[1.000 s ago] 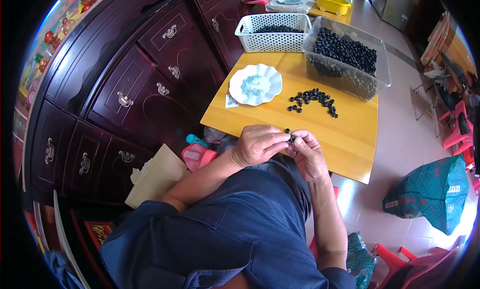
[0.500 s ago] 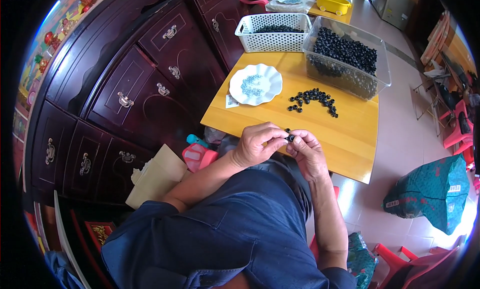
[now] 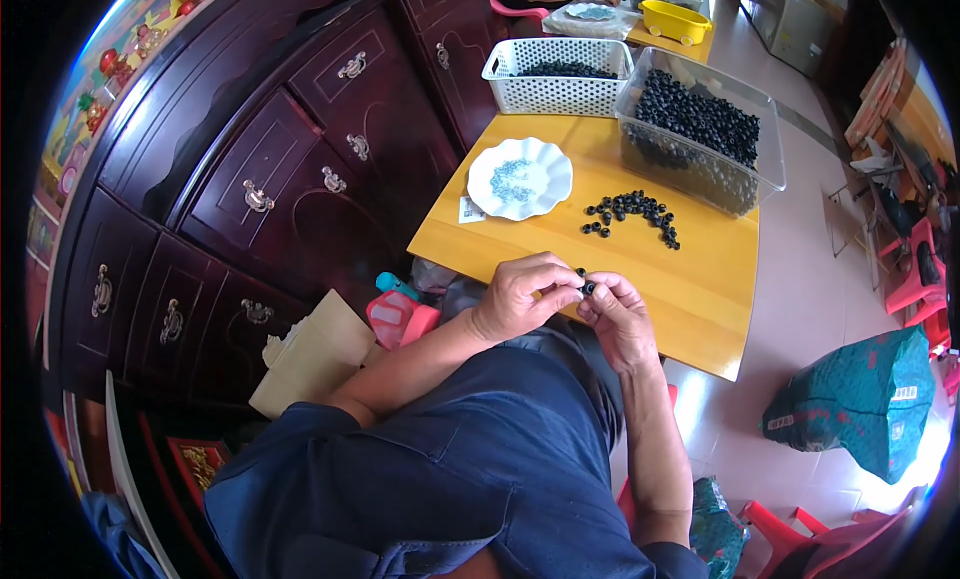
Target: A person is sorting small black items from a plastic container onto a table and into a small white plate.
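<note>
The right hand point(image 3: 625, 329) has its thumb and fingers clamped on a small round black part point(image 3: 591, 288), at the near edge of the table point(image 3: 690, 309), right of that edge's middle. The left hand point(image 3: 522, 299) meets it from the other side, thumb and forefinger tips pinched together against the part; anything between those tips is too small to tell. A second black piece point(image 3: 581, 272) shows just beyond the fingertips; whether it is held or lies on the table, I cannot tell.

Beyond the hands, a loose curve of black pieces point(image 3: 632, 207) lies about midway between the table's left and right edges. Near the left edge stands a scalloped white plate point(image 3: 548, 194) with pale blue bits point(image 3: 514, 179) in it, partly over a printed card point(image 3: 470, 211). A clear bin point(image 3: 690, 179) heaped with black pieces fills the far right corner, and a perforated white basket point(image 3: 560, 101) stands beside it along the far edge, dark pieces inside.
</note>
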### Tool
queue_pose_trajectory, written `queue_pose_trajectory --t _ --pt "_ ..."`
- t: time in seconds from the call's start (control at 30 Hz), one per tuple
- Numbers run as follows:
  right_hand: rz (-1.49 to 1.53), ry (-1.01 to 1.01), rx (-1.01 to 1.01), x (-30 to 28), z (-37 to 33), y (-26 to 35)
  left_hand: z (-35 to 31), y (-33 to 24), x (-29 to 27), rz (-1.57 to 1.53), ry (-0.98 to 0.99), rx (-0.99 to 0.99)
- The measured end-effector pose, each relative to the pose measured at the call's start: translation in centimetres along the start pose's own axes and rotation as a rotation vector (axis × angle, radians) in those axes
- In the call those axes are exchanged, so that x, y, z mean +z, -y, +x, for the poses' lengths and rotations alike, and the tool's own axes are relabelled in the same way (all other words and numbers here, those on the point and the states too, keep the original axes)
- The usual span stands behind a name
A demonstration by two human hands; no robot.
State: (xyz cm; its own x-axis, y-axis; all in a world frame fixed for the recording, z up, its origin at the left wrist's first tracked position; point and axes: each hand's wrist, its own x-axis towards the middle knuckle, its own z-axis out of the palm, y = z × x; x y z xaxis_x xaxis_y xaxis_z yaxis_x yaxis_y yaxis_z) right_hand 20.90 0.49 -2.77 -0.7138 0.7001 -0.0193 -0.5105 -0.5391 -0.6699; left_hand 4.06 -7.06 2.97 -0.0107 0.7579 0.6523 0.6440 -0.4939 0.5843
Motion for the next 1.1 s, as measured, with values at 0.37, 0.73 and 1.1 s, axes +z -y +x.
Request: queue_pose_trajectory --t 0.37,0.73,1.1 --pt "-0.061 0.056 -0.009 0.2 0.2 0.3 -0.6 1.9 -0.1 -0.520 0.193 -0.334" --pt "-0.060 0.115 -0.001 -0.2 0.2 -0.1 0.3 1.0 -1.2 -0.309 0.306 -0.182" --pt "0.008 0.122 -0.033 0.6 -0.1 0.1 0.2 0.5 -0.9 -0.242 0.270 -0.138"
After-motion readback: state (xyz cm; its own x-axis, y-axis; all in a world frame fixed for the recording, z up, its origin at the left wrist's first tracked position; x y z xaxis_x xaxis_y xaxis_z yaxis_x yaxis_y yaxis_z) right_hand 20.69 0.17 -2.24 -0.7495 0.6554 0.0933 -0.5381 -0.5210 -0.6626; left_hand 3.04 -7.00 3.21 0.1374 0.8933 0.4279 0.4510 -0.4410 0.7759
